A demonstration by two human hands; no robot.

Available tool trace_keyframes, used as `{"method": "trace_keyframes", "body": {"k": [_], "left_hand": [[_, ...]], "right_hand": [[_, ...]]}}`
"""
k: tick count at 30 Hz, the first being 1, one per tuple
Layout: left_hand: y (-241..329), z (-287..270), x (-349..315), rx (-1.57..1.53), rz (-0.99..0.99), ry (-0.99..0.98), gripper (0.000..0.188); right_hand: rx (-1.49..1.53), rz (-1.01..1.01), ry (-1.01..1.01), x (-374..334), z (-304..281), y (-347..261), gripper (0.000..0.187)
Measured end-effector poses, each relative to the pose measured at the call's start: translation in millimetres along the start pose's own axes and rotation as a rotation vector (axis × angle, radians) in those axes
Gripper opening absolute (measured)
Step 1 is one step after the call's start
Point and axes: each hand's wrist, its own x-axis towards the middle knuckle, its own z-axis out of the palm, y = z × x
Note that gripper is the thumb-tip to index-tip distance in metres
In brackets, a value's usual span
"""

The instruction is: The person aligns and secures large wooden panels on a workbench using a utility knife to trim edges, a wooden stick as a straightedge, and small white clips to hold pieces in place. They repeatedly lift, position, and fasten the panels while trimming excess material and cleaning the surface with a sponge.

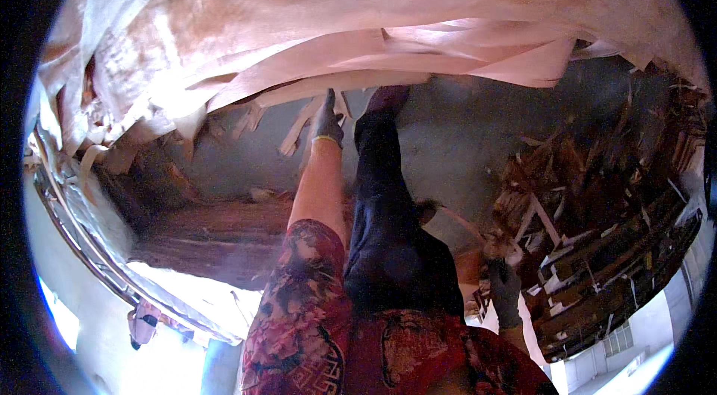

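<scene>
A wide stack of thin, pale pink wood veneer sheets [358, 14] fills the upper part of the view, its lower edge torn into strips. My left hand [327, 120], in a dark glove with a yellow cuff, stretches forward on a bare arm and grips that ragged edge. My right hand [506, 292], in a grey glove, hangs low at my side near the scrap heap and holds nothing. My leg in dark trousers [381, 193] steps forward, with the foot [387, 100] just under the veneer.
A heap of broken veneer scraps and dark wooden slats [597, 216] lies on the right. The floor is grey concrete [463, 141]. A rusty brown plank surface [216, 227] and a metal rail [82, 238] run along the left.
</scene>
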Motion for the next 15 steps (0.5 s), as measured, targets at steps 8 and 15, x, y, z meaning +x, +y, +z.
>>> {"method": "trace_keyframes", "body": {"k": [8, 15], "left_hand": [[-11.4, 71.3, 108.1, -0.164, -0.087, 0.016, 0.071], [-57.4, 30.3, 214.0, 1.242, 0.699, 0.073, 0.036]], "right_hand": [[0.167, 0.196, 0.123, 26.7, 15.9, 26.0, 0.017], [0.053, 0.000, 0.104, 35.6, 16.5, 26.0, 0.025]]}}
